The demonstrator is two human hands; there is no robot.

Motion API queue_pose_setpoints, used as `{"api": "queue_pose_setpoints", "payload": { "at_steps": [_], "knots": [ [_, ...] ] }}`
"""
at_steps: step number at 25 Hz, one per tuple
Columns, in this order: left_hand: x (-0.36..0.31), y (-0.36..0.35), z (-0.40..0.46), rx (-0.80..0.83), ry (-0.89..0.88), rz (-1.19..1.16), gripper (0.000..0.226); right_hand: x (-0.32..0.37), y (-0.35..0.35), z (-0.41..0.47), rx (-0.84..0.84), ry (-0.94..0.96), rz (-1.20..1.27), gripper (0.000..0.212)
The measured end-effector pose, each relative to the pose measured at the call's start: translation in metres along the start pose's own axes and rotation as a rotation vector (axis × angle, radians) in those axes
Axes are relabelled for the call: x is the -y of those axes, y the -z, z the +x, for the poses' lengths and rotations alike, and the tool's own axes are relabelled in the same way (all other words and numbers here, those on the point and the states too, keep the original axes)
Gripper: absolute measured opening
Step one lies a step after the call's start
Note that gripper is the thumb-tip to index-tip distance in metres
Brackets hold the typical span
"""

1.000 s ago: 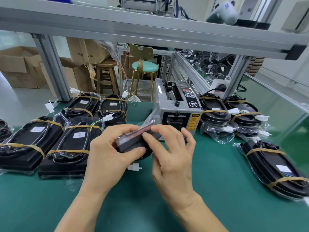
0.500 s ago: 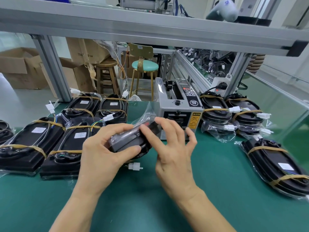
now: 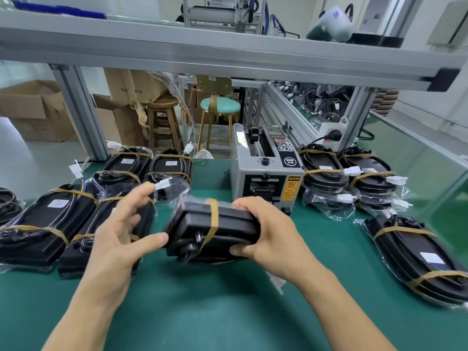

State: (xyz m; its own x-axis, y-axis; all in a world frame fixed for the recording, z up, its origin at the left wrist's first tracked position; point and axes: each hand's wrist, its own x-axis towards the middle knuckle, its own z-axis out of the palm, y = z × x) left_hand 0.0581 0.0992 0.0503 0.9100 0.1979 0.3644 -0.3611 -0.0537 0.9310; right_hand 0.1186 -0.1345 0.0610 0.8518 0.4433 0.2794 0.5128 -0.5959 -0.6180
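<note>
Bagged black unit [image 3: 222, 231] sits just above the green mat [image 3: 228, 312] at the near middle of the bench, in front of the tape dispenser [image 3: 266, 178]. The right hand [image 3: 273, 239] grips its right end, fingers curled over the top and thumb underneath. The left hand [image 3: 119, 234] is spread wide and holds nothing; its thumb reaches the unit's left end, though blur hides whether it touches. A tan tape band [image 3: 214, 216] already crosses the bag, so the taping step looks finished and the unit seems ready to be put away. The next move likely calls for a steadying left hand, then laying the unit flat beside the taped units [image 3: 50, 219] at the left without snagging their loose white connectors.
</note>
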Motion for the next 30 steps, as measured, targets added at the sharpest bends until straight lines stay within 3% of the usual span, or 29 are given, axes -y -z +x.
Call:
{"api": "queue_pose_setpoints", "payload": {
  "at_steps": [2,3,8,12,14,16,18,20,25,30],
  "knots": [
    [-0.004,0.002,0.003,0.099,-0.145,0.235,0.070,0.002,-0.003,0.008,-0.024,0.131,-0.330,0.059],
    [-0.003,-0.001,0.003,0.168,-0.137,0.278,0.068,0.003,-0.006,0.012,-0.012,0.157,-0.385,0.058],
    [0.017,-0.007,-0.007,0.182,0.078,0.050,0.089,-0.004,-0.016,0.021,0.031,0.104,-0.305,0.059],
    [0.030,-0.007,-0.013,0.259,0.178,0.062,0.072,-0.007,-0.022,0.026,0.089,0.133,-0.248,0.058],
    [0.035,-0.008,-0.013,0.227,0.192,0.086,0.067,-0.009,-0.022,0.021,0.081,0.119,-0.191,0.070],
    [0.035,-0.009,-0.014,0.201,0.171,0.091,0.060,-0.018,-0.021,0.011,-0.091,-0.013,-0.019,0.073],
    [0.034,-0.011,-0.016,0.192,0.133,0.081,0.058,-0.025,-0.013,0.007,-0.406,-0.308,0.224,0.045],
    [0.034,-0.016,-0.020,0.152,0.089,0.130,0.056,-0.031,-0.006,0.014,-0.585,-0.546,0.368,0.016],
    [0.032,-0.023,-0.031,0.021,0.085,0.243,0.073,-0.028,-0.004,0.042,-0.617,-0.674,0.433,0.026],
    [0.026,-0.024,-0.032,0.000,0.057,0.306,0.095,-0.033,-0.005,0.059,-0.681,-0.853,0.641,0.018]
  ]
}}
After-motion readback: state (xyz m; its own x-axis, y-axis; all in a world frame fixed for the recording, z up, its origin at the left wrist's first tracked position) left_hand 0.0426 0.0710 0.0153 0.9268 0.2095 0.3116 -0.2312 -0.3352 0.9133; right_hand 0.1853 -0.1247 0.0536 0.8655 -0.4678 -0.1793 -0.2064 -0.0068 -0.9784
